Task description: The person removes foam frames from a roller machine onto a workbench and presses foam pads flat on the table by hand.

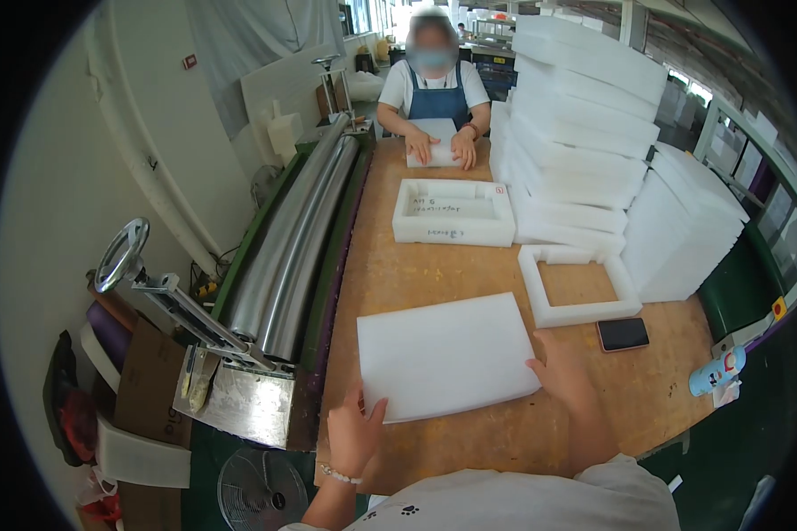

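A white foam block lies flat on the wooden tabletop in front of me, slightly turned. My left hand grips its near left corner, the thumb by the front edge and the fingers along the left side. At the opposite end, my right hand presses against the right edge. Just beyond that hand are a white foam frame with an open middle and a dark phone.
Metal rollers with a handwheel line the left side. Tall foam stacks stand at right. A foam tray with handwriting lies ahead. Across the table a co-worker rests both hands on a foam piece. A blue can is at the right edge.
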The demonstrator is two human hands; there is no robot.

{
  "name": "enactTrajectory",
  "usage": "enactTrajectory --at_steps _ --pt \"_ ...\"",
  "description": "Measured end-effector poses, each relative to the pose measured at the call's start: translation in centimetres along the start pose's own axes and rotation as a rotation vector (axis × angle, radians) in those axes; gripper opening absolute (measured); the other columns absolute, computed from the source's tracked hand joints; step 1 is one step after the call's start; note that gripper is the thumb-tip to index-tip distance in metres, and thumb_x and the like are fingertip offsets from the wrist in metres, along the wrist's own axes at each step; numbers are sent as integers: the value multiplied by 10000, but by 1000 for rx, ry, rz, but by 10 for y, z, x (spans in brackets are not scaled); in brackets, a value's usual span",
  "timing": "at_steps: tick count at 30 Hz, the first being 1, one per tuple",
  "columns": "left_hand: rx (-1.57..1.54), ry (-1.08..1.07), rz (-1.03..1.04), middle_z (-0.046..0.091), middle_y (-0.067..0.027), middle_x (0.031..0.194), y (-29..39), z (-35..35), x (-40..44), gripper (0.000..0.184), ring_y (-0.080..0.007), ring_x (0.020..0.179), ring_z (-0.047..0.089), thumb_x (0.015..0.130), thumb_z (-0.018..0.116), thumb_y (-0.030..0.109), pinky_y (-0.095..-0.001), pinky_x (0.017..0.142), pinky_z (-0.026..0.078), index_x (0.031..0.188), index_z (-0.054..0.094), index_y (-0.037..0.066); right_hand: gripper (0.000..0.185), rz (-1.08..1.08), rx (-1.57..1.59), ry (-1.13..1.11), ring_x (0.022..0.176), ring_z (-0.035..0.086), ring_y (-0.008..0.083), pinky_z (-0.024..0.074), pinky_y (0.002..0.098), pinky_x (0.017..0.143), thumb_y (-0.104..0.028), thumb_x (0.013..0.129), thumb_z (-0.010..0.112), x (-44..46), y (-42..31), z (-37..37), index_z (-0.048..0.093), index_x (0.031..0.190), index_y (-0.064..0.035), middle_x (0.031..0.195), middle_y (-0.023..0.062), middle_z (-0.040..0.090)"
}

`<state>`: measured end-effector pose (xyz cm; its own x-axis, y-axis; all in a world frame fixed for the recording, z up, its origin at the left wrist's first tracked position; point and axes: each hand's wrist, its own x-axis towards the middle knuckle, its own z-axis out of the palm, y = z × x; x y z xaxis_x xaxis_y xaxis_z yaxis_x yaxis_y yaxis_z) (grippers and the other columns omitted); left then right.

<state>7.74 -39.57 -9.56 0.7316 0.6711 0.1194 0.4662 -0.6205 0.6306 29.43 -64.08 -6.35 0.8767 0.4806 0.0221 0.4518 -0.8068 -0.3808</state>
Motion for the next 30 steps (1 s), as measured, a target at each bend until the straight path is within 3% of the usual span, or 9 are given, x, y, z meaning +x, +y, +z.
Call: enactTrajectory --at_steps 8,13,19,23,30 --pt "-528 60 -140 716 -206 1046 -12 14 -15 451 -238 884 715 828 715 24 -293 753 575 1246 598 -96 360 71 -255 -175 853 662 395 516 472 751 -102 950 481 -15 -50 3 514 1303 -39 961 229 689" --pt "-580 29 -224 692 -217 1139 -2 5 -15 426 -248 989 698 842 690 -17 -297 870 562 1243 588 -119 405 21 -285 -201 797 667 386 535 452 720 -70 919 493 -13 -50 9 467 1322 -33 898 234 677" --pt "-706 118 -255 690 -223 1134 -10 16 -32 393 -255 1017 687 853 674 -24 -304 905 550 1224 596 -130 392 28 -241 -193 835 663 393 514 482 735 -106 951 456 -19 -34 -2 489 1335 -35 956 244 685" --pt "-784 237 -208 690 -213 1135 -17 29 -48 381 -250 1042 674 862 663 -30 -316 923 541 1227 601 -120 401 -8 39 -50 851 662 406 510 483 738 -91 950 435 -20 10 2 483 1346 -45 964 248 683" --pt "-880 260 -291 683 -205 1137 -15 35 -45 391 -247 1037 666 865 670 -8 -333 922 540 1236 596 -108 422 89 -147 -122 843 657 409 506 475 741 -85 923 503 -25 -41 1 504 1343 -45 968 239 687"
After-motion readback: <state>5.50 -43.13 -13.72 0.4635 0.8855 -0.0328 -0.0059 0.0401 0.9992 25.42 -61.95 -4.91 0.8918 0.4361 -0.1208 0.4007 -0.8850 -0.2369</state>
